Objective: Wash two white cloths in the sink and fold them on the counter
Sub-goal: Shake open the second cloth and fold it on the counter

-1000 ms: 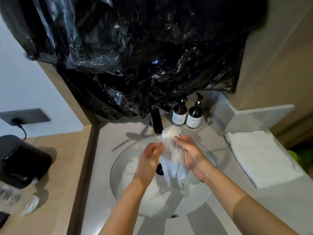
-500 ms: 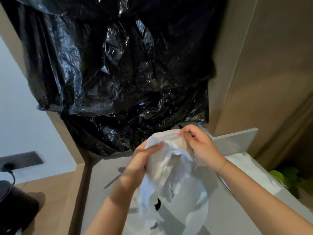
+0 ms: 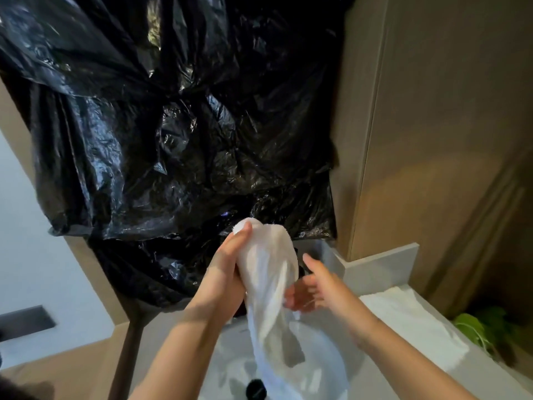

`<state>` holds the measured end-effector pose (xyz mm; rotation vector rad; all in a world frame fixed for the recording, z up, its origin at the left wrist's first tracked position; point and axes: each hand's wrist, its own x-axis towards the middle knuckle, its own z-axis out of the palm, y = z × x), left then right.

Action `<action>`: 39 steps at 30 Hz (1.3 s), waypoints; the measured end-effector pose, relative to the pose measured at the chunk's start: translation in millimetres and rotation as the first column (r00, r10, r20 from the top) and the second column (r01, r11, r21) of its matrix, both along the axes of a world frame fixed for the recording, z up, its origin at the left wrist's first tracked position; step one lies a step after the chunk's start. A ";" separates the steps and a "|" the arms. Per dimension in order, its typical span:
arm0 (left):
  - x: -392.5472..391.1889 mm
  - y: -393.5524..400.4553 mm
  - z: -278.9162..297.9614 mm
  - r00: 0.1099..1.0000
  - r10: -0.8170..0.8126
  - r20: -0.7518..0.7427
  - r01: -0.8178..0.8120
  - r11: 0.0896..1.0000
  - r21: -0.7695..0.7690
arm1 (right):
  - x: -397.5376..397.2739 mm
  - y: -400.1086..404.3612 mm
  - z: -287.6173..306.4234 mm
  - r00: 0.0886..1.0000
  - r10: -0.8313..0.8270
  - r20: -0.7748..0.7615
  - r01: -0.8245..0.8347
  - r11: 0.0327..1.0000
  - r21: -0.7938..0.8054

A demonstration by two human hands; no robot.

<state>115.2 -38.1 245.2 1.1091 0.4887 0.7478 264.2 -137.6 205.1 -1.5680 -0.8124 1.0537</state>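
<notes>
**Wet cloth held up over the sink**

Our left hand (image 3: 227,272) grips the cloth (image 3: 269,272) near its top, fingers curled round the bunched fabric, so the rest hangs down over the sink (image 3: 323,353), probably to let it drip into the basin rather than onto the counter (image 3: 490,379). Our right hand (image 3: 313,287) lies beside the hanging part with fingers spread and relaxed, touching the fabric but pinching nothing, likely ready to take hold lower down. A second white cloth (image 3: 409,324) lies flat on the counter at right, near the sink.
</notes>
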 end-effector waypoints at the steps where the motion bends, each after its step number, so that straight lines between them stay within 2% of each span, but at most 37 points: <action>1: 2.6 -4.2 1.0 1.000 -0.012 -0.010 0.012 1.000 0.008 | -2.3 2.1 -2.9 0.986 0.029 -0.165 -0.021 0.999 0.047; 4: 9.1 -13.3 3.1 0.998 -0.058 -0.033 0.058 0.998 0.001 | 0.1 8.6 11.2 0.867 0.174 -0.467 -0.058 0.966 0.252; 6: 8.8 -10.9 4.0 0.997 -0.049 -0.052 0.051 0.998 0.034 | 3.8 9.3 26.6 0.830 0.191 -0.524 -0.026 0.952 0.305; 8: 3.9 -4.4 5.9 0.998 -0.033 -0.060 0.037 0.996 0.076 | 13.3 12.1 32.7 0.846 0.147 -0.512 0.022 0.950 0.310; 10: -1.7 4.6 5.8 0.997 0.020 -0.076 -0.011 0.993 0.119 | 21.0 11.4 40.8 0.910 0.067 -0.408 0.070 0.948 0.311; 13: -6.7 11.7 9.9 0.990 0.100 -0.101 -0.080 0.980 0.184 | 25.1 5.9 60.3 0.991 -0.017 -0.134 0.061 0.942 0.329; 15: -8.9 14.4 16.0 0.977 0.189 -0.104 -0.169 0.970 0.172 | 29.4 2.9 77.7 0.994 -0.107 0.032 0.090 0.938 0.335; 18: -15.9 18.6 25.0 0.944 0.317 -0.091 -0.303 0.943 0.140 | 46.3 -2.1 103.3 0.962 -0.190 0.194 0.118 0.935 0.334; 21: -24.0 30.5 33.2 0.913 0.404 -0.054 -0.399 0.913 0.089 | 74.9 -9.7 127.3 0.942 -0.241 0.233 0.164 0.937 0.308; 25: -17.8 37.8 50.2 0.942 0.322 -0.097 -0.293 0.927 0.235 | 101.4 -18.8 143.7 0.904 -0.263 0.337 0.220 0.962 0.160; 31: -5.5 45.5 66.2 0.927 0.375 0.022 -0.365 0.886 0.288 | 111.6 -36.3 144.0 0.845 -0.266 0.464 0.287 0.957 0.025; 33: -4.4 49.7 67.5 0.916 0.399 0.034 -0.389 0.869 0.304 | 115.3 -46.0 144.3 0.892 -0.272 0.362 0.283 0.959 0.022; 35: -4.2 53.3 68.6 0.886 0.463 0.028 -0.451 0.844 0.289 | 119.1 -56.2 146.6 0.958 -0.276 0.084 0.275 0.961 0.022; 37: -8.9 58.7 69.3 0.834 0.552 -0.002 -0.522 0.790 0.321 | 120.1 -63.9 148.8 0.942 -0.287 -0.176 0.296 0.955 0.027; 39: -17.3 66.2 71.1 0.789 0.614 -0.019 -0.555 0.725 0.408 | 120.3 -69.0 149.8 0.870 -0.322 -0.374 0.360 0.932 0.036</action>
